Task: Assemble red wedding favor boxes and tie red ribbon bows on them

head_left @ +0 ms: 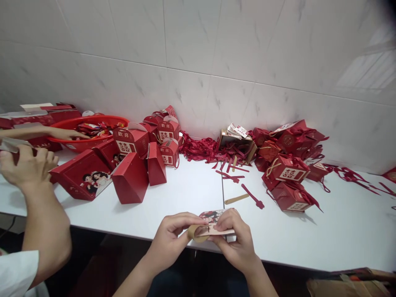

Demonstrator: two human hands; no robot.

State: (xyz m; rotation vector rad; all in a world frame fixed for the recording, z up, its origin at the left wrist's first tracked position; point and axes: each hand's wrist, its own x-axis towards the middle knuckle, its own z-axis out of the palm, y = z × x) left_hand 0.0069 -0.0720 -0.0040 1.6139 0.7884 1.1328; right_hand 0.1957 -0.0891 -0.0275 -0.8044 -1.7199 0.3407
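Note:
My left hand [169,239] and my right hand [236,239] are both closed on a small flat card with a printed couple picture [213,222] at the near edge of the white table [340,231]. A tan paper strip [198,234] curls under the card between my fingers. Red gift boxes [289,169] lie in a pile to the far right of my hands. A loose red ribbon strip [252,196] and another tan strip [236,199] lie just beyond my hands.
Another person's arm and hand [27,169] work at the left, a second hand [66,133] reaching into a red basin [89,123]. More red boxes [131,175] stand left of centre. Tangled red ribbons [198,148] and a small cardboard box [235,138] sit by the tiled wall.

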